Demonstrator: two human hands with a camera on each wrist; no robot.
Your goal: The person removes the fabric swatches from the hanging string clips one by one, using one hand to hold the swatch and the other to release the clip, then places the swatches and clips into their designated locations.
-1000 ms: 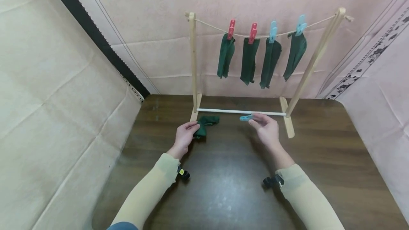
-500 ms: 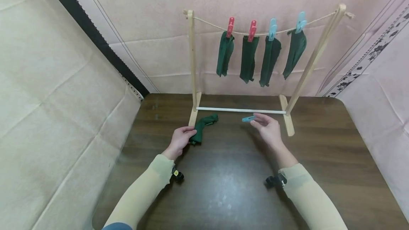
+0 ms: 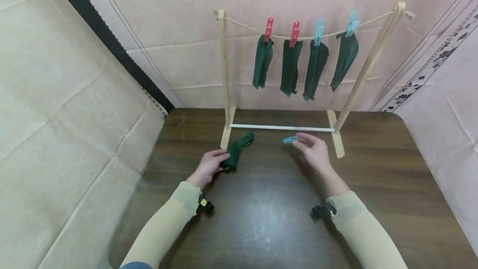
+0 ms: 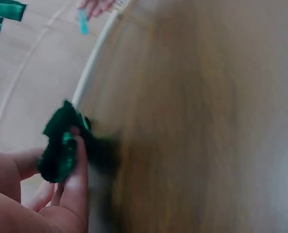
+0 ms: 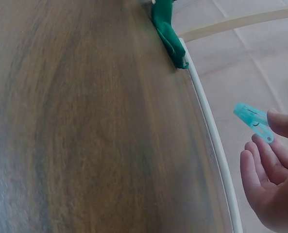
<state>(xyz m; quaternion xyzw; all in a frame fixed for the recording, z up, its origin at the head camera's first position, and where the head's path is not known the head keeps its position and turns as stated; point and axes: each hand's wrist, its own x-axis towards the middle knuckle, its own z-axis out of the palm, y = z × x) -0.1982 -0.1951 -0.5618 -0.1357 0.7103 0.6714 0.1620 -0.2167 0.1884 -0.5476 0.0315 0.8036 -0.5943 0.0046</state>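
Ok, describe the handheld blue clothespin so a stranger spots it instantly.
Find the wooden rack, then the white bar along its base. Below that in the head view, the right hand pinches the blue clothespin, the only one off the line.

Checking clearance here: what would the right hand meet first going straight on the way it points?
The white rod looks first in line ahead of the right hand, though height is unclear; it might pass above.

Left grip (image 3: 209, 166), right grip (image 3: 315, 152), each a pinch.
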